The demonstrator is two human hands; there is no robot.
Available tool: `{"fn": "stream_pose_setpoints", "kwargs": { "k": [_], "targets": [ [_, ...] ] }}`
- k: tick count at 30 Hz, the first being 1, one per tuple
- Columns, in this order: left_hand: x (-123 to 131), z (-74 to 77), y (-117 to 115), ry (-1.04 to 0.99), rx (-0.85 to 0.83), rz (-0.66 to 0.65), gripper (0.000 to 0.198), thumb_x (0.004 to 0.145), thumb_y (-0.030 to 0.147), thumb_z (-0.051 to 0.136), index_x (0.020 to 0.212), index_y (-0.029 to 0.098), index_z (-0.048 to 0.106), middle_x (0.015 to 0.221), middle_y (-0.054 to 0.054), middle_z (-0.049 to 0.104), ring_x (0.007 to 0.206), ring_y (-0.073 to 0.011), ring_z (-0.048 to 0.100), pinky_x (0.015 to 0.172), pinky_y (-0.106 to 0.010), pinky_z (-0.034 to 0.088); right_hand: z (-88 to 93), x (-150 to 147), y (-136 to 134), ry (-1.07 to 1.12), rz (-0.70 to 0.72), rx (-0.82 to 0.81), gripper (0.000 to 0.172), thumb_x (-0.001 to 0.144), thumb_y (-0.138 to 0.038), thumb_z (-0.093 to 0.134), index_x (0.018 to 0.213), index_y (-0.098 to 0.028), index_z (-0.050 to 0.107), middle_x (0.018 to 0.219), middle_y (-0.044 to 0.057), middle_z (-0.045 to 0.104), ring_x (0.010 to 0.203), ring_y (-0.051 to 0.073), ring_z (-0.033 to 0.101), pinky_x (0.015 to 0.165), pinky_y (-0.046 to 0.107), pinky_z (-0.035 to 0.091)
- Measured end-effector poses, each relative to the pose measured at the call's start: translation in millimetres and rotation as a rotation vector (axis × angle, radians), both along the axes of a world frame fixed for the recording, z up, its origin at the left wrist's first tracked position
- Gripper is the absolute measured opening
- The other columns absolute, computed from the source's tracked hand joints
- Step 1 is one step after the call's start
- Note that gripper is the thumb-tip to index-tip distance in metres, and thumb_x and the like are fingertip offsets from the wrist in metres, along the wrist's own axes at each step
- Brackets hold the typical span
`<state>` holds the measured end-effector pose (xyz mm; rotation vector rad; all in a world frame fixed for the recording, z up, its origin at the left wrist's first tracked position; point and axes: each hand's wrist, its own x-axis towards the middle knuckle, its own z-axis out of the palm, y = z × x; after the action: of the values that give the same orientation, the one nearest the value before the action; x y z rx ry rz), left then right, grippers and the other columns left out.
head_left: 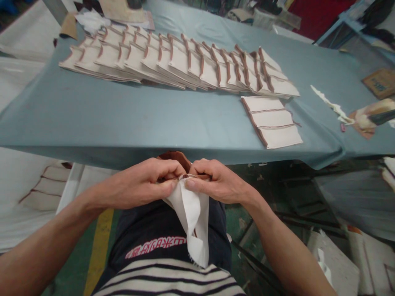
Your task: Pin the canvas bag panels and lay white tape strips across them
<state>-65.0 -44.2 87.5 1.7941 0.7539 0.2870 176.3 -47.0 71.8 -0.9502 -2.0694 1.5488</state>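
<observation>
Both my hands pinch a white cloth piece with brown edging in front of my lap, just off the table's near edge. My left hand grips its upper edge from the left, fingers curled and thumb pressed down. From the other side my right hand holds the same edge, thumb on the white face. The two hands almost touch. Below them the cloth hangs in folds, its lower end curled. A brown part shows behind my fingers.
A long overlapping row of white cloth pieces with brown trim lies across the blue-covered table. One separate piece lies near the front edge. At the right are a cloth strip and a cardboard piece. Bundles stand low right.
</observation>
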Motion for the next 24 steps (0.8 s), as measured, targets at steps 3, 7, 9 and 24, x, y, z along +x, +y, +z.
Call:
{"fn": "stream_pose_setpoints", "kwargs": {
  "k": [3,7,9,24],
  "targets": [
    [-4.5,0.2,1.8,-0.022,-0.044,-0.017,0.018,0.097,0.024,0.051,0.096,0.017,0.068,0.084,0.003,0.063,0.074,-0.0123,0.055,0.065,-0.020,0.045,1.7,0.9,-0.7,-0.002,-0.004,-0.022,0.043,0.099,-0.049,0.061,0.070,-0.023,0.042,0.066,-0.008,0.033,0.059,0.009,0.029,0.054,0.026,0.023],
    [-4.2,3.2,-0.6,-0.039,-0.075,0.009,0.020,0.097,0.022,0.052,0.103,0.017,0.070,0.090,0.002,0.069,0.079,-0.0129,0.061,0.070,-0.020,0.049,9.6,2.4,-2.2,-0.107,-0.026,0.098,0.037,0.096,-0.040,0.059,0.069,-0.023,0.040,0.065,-0.008,0.031,0.059,0.009,0.029,0.057,0.027,0.022],
    [-2.8,7.2,-1.6,-0.024,-0.041,0.019,0.021,0.096,0.022,0.053,0.104,0.017,0.072,0.093,0.001,0.071,0.081,-0.0139,0.064,0.071,-0.020,0.050,14.7,2.9,-3.8,-0.171,-0.031,0.183,0.033,0.094,-0.035,0.057,0.069,-0.023,0.041,0.064,-0.008,0.031,0.060,0.009,0.028,0.059,0.028,0.022],
    [6.8,-10.4,0.0,-0.187,-0.419,0.039,0.053,0.108,0.058,0.055,0.073,0.019,0.051,0.069,0.004,0.036,0.061,-0.0108,0.028,0.051,-0.025,0.023,27.5,-0.5,-13.5,-0.185,-0.029,0.345,0.029,0.090,-0.024,0.055,0.070,-0.024,0.034,0.064,-0.006,0.039,0.063,0.012,0.036,0.065,0.030,0.024]
  ]
}}
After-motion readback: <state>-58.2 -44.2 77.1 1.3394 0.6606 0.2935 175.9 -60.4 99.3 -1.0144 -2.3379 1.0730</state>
